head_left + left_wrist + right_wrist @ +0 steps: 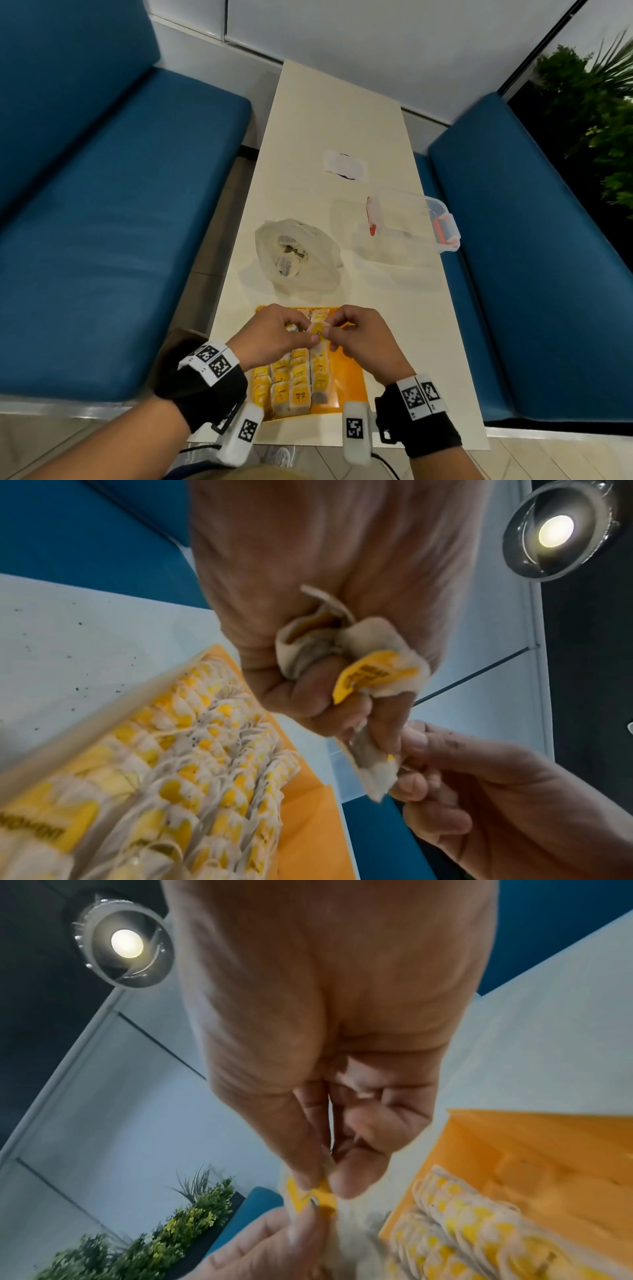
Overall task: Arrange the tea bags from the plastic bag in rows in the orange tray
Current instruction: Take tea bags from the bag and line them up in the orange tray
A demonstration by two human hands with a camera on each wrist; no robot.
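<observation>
Both hands meet above the orange tray (349, 380), which holds rows of white tea bags with yellow tags (298, 387). My left hand (274, 334) grips a bunch of crumpled tea bags (346, 647) in its curled fingers. One tea bag (318, 331) stretches between the hands, and my right hand (356, 330) pinches its yellow tag (315, 1195) between thumb and forefinger. The translucent plastic bag (296, 255) lies on the table just beyond the tray, with a few tea bags showing inside.
A clear lidded box with red clasps (411, 228) stands at the table's right edge. A small white and purple packet (344, 165) lies farther back. Blue benches (102, 222) flank the narrow white table (329, 113). The tray's right part (534, 1150) is bare.
</observation>
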